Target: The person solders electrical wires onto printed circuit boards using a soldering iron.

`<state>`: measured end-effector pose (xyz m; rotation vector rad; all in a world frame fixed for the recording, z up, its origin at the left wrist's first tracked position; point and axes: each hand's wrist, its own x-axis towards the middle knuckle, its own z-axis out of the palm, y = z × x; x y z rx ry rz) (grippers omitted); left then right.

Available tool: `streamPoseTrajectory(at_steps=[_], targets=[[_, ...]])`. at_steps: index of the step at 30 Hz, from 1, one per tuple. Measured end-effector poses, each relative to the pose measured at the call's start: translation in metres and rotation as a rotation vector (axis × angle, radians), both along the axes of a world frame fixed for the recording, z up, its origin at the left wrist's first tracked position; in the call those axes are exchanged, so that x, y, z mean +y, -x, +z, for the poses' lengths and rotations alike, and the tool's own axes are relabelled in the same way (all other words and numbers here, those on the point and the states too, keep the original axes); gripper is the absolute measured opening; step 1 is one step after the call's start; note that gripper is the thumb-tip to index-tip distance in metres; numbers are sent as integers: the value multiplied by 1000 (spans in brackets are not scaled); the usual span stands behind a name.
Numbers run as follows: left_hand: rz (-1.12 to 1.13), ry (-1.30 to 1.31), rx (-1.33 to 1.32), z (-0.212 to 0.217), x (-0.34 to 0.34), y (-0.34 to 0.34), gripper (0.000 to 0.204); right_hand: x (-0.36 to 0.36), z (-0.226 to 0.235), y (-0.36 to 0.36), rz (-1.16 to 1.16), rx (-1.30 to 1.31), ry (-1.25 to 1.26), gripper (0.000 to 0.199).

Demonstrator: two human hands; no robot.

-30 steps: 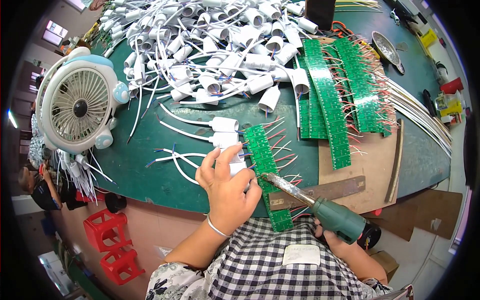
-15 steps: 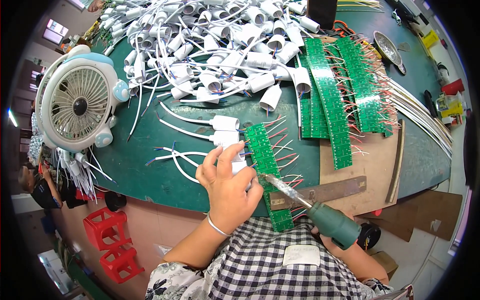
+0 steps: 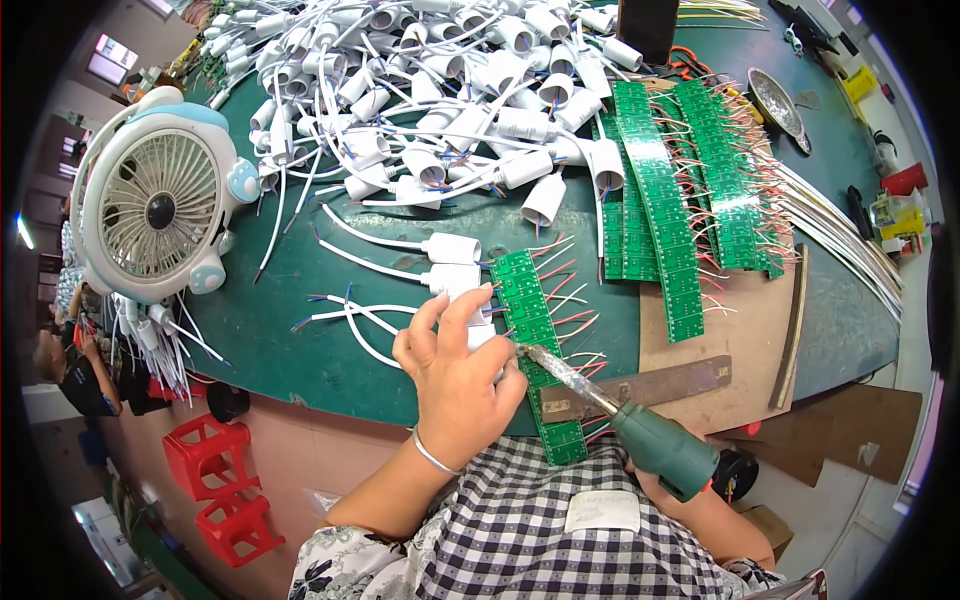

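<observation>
My left hand (image 3: 455, 370) is closed over a white lamp socket (image 3: 481, 337), its bent fingertips at the left edge of a green circuit board strip (image 3: 524, 300). Blue-tipped wires run from the sockets to that edge; red and white wires stick out on the other side. Behind the handle of a green soldering iron (image 3: 665, 452), my right hand (image 3: 655, 492) is wrapped round it, its fingers mostly hidden. The iron's tip meets the strip's left side beside my left fingertips. Two more sockets (image 3: 452, 248) lie above my left hand, cords trailing left.
A metal bar (image 3: 640, 388) crosses the strip. More wired board strips (image 3: 660, 210) lie on a brown board (image 3: 665, 320) at right. White sockets (image 3: 430, 90) are heaped at the back, a fan (image 3: 160, 210) stands left. Red stools (image 3: 208, 455) and a person (image 3: 88, 370) are beyond.
Both hands, the soldering iron and the strip keep their places against each other. The whole view has shifted very slightly.
</observation>
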<state>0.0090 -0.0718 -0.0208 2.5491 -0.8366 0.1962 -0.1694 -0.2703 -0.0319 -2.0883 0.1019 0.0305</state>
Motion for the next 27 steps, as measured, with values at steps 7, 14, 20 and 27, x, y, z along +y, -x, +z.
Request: streamPoseTrajectory(at_steps=[7,14,20,27], targets=[[0,-24,41,3,0,-1,8,-2,5,0,5,37,6,32],[1,-32,50,3,0,0,8,3,11,4,-302,150,-611,58],[-22,-31,19,2,0,-2,6,7,15,-21,-407,40,-996,81],[-10,-25,35,2,0,-2,6,13,0,-28,-421,-42,-1067,75]])
